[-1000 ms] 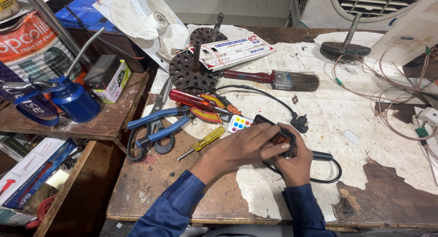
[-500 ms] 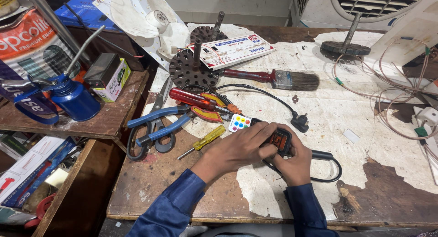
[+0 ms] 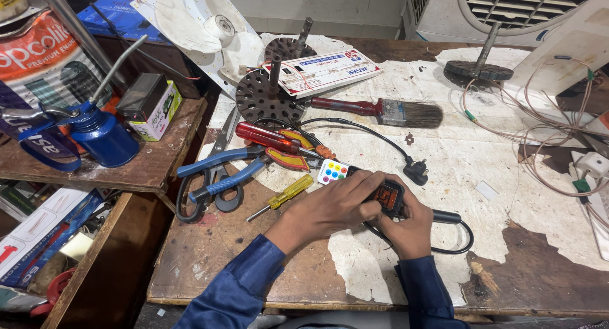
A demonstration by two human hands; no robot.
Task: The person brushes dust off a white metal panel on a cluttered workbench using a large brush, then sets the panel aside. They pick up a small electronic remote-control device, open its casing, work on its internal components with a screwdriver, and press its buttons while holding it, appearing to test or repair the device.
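I am gripping a small black meter with a lit orange display (image 3: 388, 196) in both hands near the front of the counter (image 3: 545, 284). My left hand (image 3: 330, 208) is curling over its upper end, fingers closed on it. My right hand (image 3: 409, 231) is cupping it from below, thumb pressing its face. Its black cable (image 3: 466, 237) is looping to the right; a yellow screwdriver (image 3: 282, 198) is lying just left.
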